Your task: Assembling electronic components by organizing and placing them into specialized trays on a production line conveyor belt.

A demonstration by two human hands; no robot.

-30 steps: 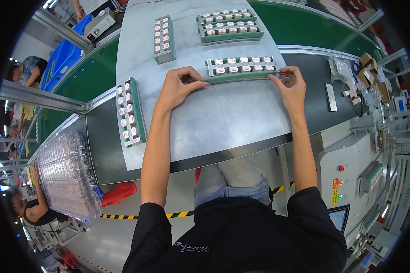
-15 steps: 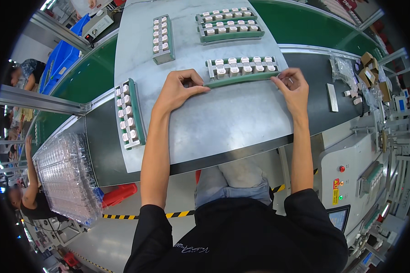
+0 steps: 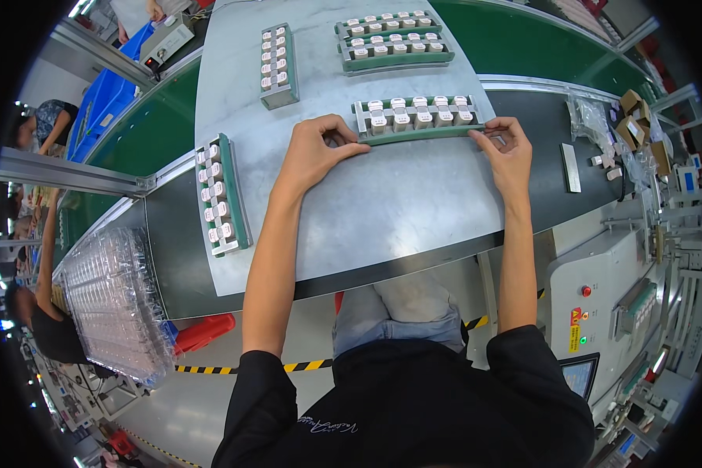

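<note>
Near the middle of the grey tabletop stands a rack (image 3: 421,137) with a green rail along its near side. It holds a row of small white-and-grey plastic parts (image 3: 422,114). My left hand (image 3: 325,150) pinches the rail's left end between thumb and bent fingers. At the right end my right hand (image 3: 506,150) has its thumb and curled fingers closed on the same rail. Both hands hide the rail's tips.
Similar filled racks stand at the left (image 3: 225,195), the back (image 3: 279,66) and the back right (image 3: 395,56). A flat metal bar (image 3: 570,168) lies on the dark right-hand surface. Clear plastic-wrapped trays (image 3: 113,300) are at the left, near another person (image 3: 47,312).
Both hands have shifted slightly to the right with the green rail. The rail now sits closer against the rack's near side. The other racks have not moved.
</note>
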